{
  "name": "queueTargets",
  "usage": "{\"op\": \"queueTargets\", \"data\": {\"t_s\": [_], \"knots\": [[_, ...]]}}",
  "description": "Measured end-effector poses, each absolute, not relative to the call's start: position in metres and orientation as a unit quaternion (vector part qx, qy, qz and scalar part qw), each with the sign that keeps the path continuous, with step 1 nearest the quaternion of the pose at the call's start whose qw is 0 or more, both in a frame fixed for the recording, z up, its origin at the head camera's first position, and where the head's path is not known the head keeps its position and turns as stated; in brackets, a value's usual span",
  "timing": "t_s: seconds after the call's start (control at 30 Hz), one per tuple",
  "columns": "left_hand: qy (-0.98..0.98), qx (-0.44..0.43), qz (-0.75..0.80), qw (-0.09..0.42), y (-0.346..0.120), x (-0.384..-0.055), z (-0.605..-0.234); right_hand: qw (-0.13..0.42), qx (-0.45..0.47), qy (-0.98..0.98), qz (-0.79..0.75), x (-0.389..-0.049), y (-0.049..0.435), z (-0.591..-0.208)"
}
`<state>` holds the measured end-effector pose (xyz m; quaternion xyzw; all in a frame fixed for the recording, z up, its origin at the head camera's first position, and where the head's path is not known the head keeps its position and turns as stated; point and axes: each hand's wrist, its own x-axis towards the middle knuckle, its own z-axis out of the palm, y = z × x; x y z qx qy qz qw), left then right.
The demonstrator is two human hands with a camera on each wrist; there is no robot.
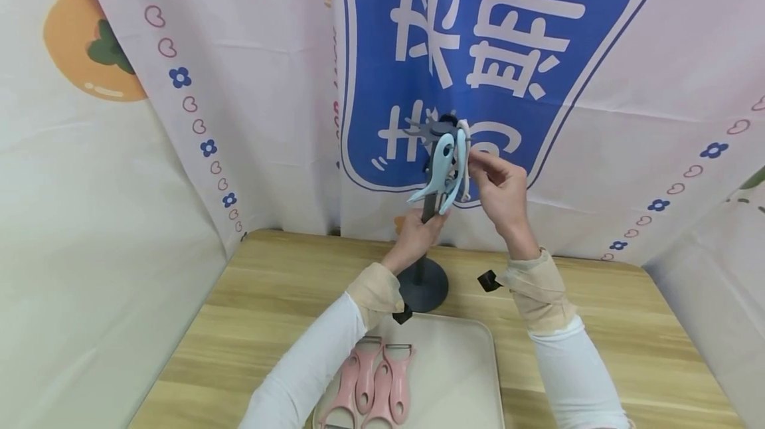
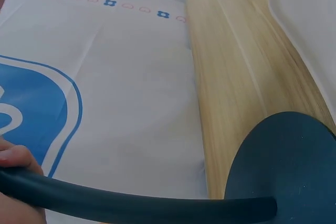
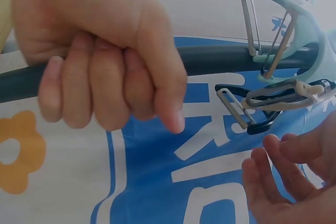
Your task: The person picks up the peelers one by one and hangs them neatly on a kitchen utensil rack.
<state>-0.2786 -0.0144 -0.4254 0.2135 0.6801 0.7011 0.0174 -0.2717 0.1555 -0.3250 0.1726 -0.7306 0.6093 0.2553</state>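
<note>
A dark stand (image 1: 420, 273) with a round base and an upright pole stands near the back of the table. My left hand (image 1: 414, 238) grips the pole below its top, fingers wrapped round it in the right wrist view. From the top hang light blue peelers (image 1: 441, 167) and a whitish peeler (image 1: 467, 180), with dark parts partly hidden behind them. My right hand (image 1: 501, 193) is just right of the whitish peeler. In the right wrist view its fingers (image 3: 281, 174) are loosely bent, apart from the blades, with nothing between them.
A pale tray (image 1: 457, 369) lies on the wooden table (image 1: 239, 329) in front of the stand. Several pink peelers (image 1: 399, 382) lie at its left side, partly under the left forearm. A printed cloth (image 1: 287, 117) hangs close behind the stand.
</note>
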Motion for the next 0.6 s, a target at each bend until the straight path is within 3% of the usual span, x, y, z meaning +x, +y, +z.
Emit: {"op": "queueTargets", "data": {"t_s": [0.6], "knots": [[0.809,0.247,0.533,-0.010,-0.040,-0.256,-0.406,0.212,0.162,-0.736,0.622,-0.259,0.160,-0.357]]}}
